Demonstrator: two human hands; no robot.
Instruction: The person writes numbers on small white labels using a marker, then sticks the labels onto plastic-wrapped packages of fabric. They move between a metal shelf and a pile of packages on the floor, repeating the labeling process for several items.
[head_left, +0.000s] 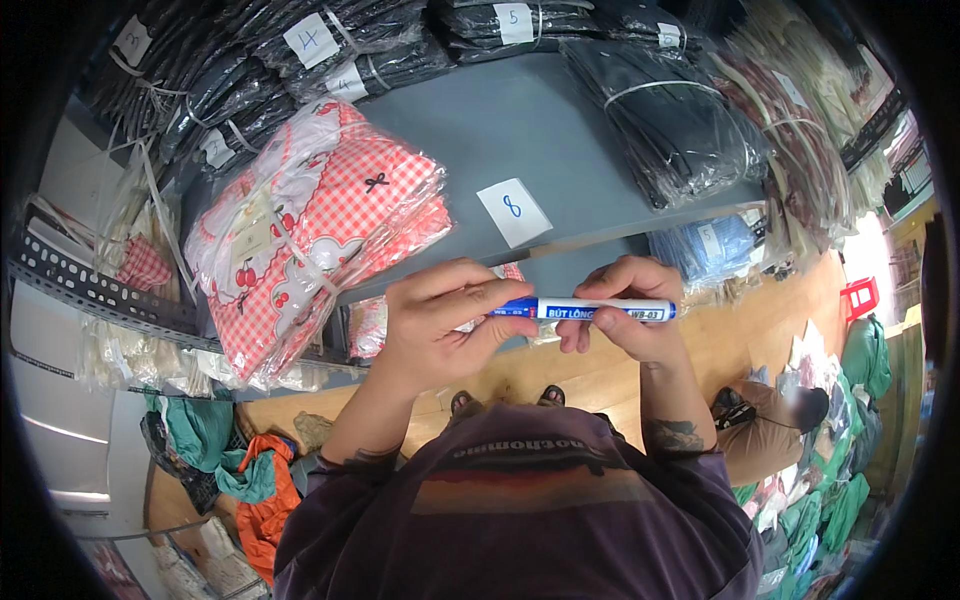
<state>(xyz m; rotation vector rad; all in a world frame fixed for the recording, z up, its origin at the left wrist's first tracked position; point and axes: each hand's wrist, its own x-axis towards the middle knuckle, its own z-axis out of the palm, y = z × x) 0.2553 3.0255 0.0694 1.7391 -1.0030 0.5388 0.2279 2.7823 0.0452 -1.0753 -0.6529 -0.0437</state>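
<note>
A white-and-blue whiteboard marker (577, 309) lies level between my two hands, above the front edge of the shelf. My left hand (442, 322) pinches its blue cap end between thumb and fingers. Toward the other end, the thumb and fingers of my right hand (637, 300) grip the white barrel. Printed writing shows along the marker. Just beyond my hands, a white paper slip (517, 214) with a handwritten blue digit rests on the grey shelf (465, 127). Left of it sits a strapped bundle of red-and-white gingham clothing (322, 217) in clear plastic, with cherry patterns.
Bundles of dark bagged clothing (660, 127) lie on the shelf, several with numbered slips. Below is a blue bundle (701, 244). A perforated metal rail (105, 277) runs at left. A person (757, 431) is low on the right beside piled garments (817, 487). An orange cloth (262, 495) lies behind left.
</note>
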